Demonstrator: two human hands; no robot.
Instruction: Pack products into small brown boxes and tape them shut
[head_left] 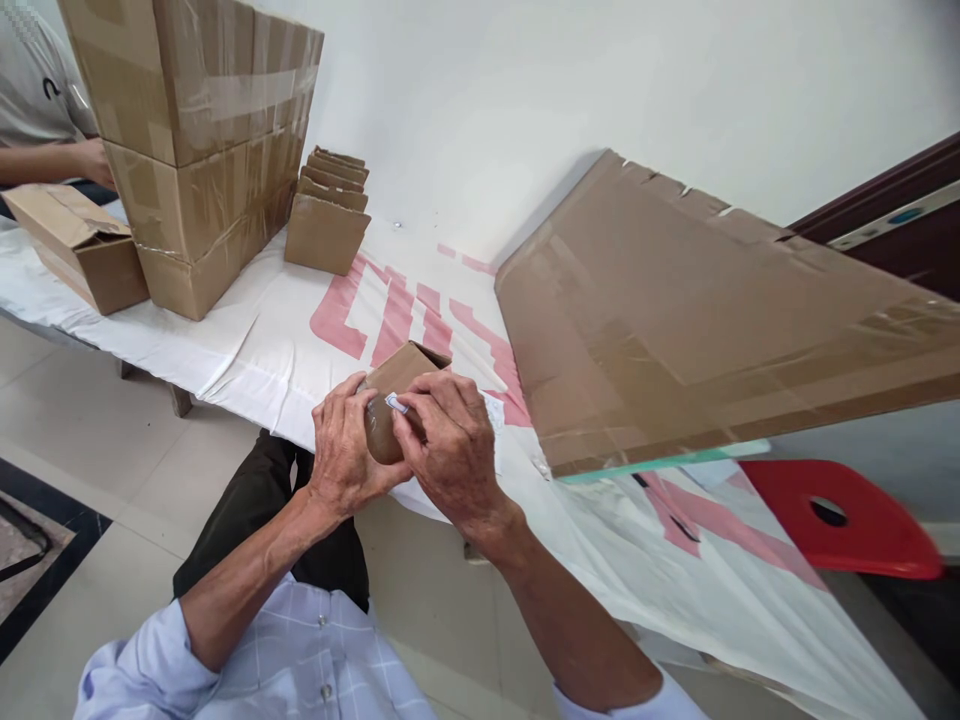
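The thumb and forefinger of the right hand (454,435) are pinching together on a small white slip (395,403) with blue marking, holding it at the near face of a small carton (384,440); whether slip and carton are touching cannot be told. The left hand (341,455) is gripping the carton's left side, fingers curving, thumb spreading apart below, at the near edge of the cloth-covered worktop (262,345). Farther left, a row of cardboard pieces (324,232) is standing beside stacked boxes (217,130); a single box (79,235) is lying next to the stack, near a co-worker's hand (95,162). Rightward, a large cardboard piece (675,310) is occupying the worktop, a red seat (885,515) showing beyond.
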